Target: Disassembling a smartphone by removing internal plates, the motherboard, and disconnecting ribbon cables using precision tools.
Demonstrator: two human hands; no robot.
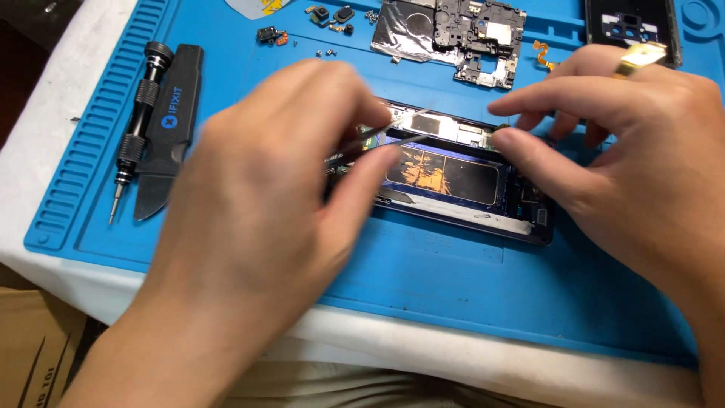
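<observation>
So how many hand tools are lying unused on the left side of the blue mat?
2: a black precision screwdriver nearest the mat's ridged left edge, and a flat black pry tool directly right of it. Others may be hidden under the hands.

an opened dark blue phone (453, 189) lies flat on the blue mat, its back off and dark battery exposed. thin metal tweezers (385, 130) slant over its upper edge.

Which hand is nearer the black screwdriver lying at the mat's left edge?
Left. The left hand is beside the screwdriver; the right hand is beyond the opened phone.
</observation>
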